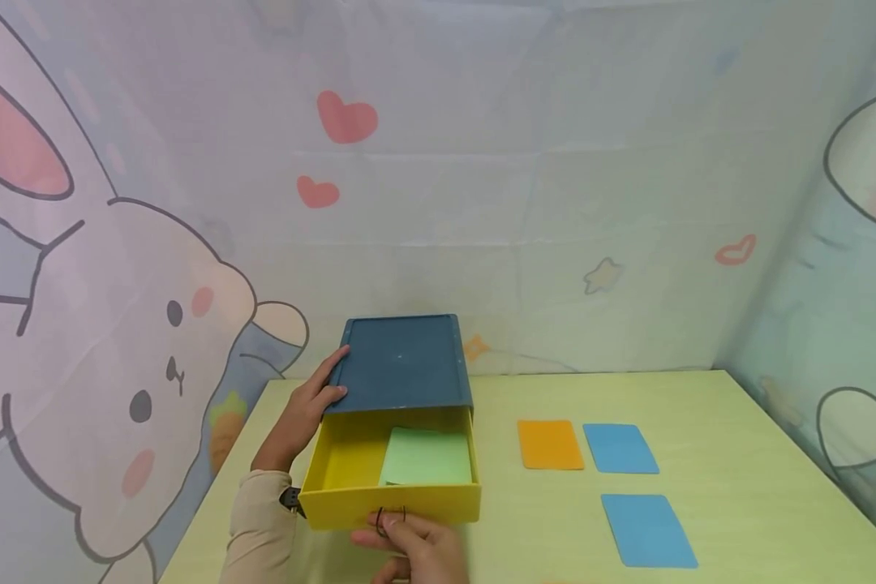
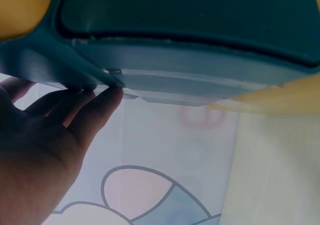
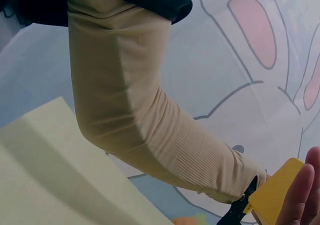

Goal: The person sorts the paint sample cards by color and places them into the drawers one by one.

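Observation:
A yellow drawer (image 1: 328,508) stands pulled out of a box with a dark blue top (image 1: 401,365). Light green paper cards (image 1: 427,457) lie inside it, toward the right. My left hand (image 1: 302,418) rests against the left side of the box, fingers extended along its edge. In the left wrist view, the left hand's fingertips (image 2: 112,95) touch the dark casing. At the drawer's front, my right hand (image 1: 423,547) pinches the thin black loop handle (image 1: 380,523) between thumb and fingers. The right wrist view catches only some right-hand fingers (image 3: 300,195) beside the yellow drawer (image 3: 275,192).
On the pale green table (image 1: 526,527), right of the box, lie an orange card (image 1: 551,444) and two blue cards, one farther back (image 1: 620,448) and one nearer (image 1: 650,530). A printed cloth backdrop (image 1: 518,203) rises behind the table and along both sides.

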The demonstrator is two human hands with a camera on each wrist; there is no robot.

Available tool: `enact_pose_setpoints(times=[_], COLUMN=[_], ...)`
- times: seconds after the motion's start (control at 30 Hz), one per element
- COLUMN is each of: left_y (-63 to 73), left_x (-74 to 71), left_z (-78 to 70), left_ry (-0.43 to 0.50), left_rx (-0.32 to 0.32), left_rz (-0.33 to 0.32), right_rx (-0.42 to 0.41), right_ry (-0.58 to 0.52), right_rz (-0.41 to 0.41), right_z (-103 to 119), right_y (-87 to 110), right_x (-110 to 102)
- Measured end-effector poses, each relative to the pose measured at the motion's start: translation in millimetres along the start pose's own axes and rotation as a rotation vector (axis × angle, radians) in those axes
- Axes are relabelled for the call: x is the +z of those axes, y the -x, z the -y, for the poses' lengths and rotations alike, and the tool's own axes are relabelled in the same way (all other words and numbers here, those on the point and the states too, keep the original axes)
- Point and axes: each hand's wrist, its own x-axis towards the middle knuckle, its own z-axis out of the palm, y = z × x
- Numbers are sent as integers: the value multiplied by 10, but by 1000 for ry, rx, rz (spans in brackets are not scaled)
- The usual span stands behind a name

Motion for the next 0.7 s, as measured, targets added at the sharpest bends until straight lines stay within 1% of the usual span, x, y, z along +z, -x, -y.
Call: enact_pose_setpoints(times=[0.17,0.27,0.47,0.7], left_y=[2,4,5,-5], left_x=[0,-3,-9,-11], left_z=[7,14,18,14], left_ry=[-5,-5,-2,-5], left_rx=[5,8,8,3], left_rz=[-3,0,0,1], right_rx=[-9,-28,-73,-116], right_ry=[8,2,-16,15], right_rz=[3,12,83,139], right_z=[9,22,91,191], right_y=[2,0,-44,-186], right_x=[2,14,11,-37])
